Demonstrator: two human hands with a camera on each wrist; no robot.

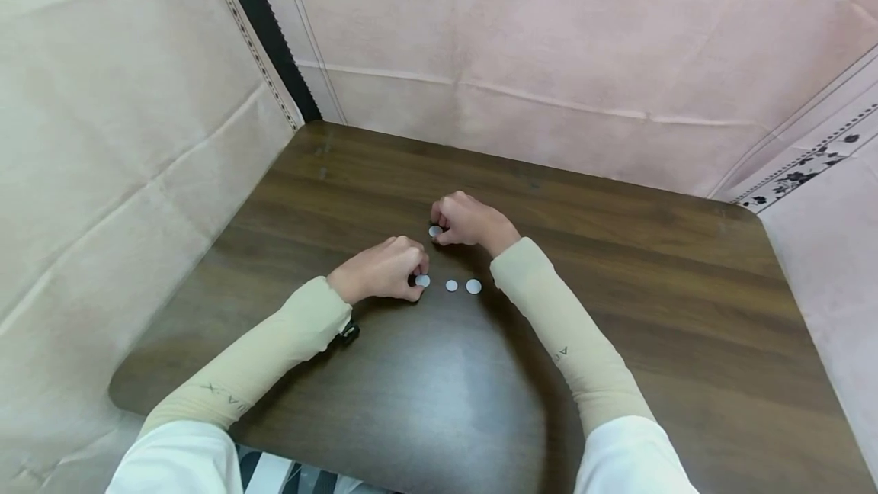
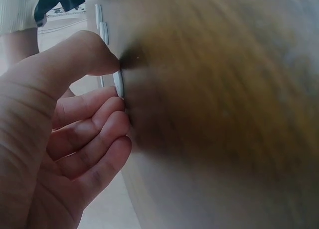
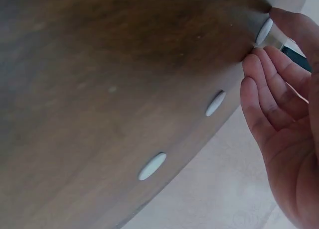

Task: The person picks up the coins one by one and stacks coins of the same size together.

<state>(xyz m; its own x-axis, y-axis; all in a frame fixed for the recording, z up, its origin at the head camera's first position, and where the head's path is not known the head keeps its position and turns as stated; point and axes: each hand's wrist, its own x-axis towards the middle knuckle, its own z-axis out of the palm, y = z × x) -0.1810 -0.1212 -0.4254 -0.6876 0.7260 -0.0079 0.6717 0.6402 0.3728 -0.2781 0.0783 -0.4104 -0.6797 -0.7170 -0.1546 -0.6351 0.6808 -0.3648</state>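
Observation:
Beside the middle of the table, my left hand [image 1: 386,270] pinches a small white round disc [image 1: 422,280] by its edges, thumb on one side and index finger on the other. In the left wrist view this disc [image 2: 118,83] appears edge-on at the tabletop. Farther back and slightly right, my right hand [image 1: 468,220] holds another white disc [image 1: 435,232] between thumb and fingertips, low at the table; the right wrist view shows that disc [image 3: 264,31] too. Two loose discs, a smaller one [image 1: 451,286] and a larger one [image 1: 473,287], lie flat to the right of my left hand.
The brown wood-grain table [image 1: 658,311] has rounded corners. Pale cloth curtains [image 1: 562,44] hang behind it and at both sides. Under my left wrist is a small black device [image 1: 349,332]. Long pale sleeves cover both forearms.

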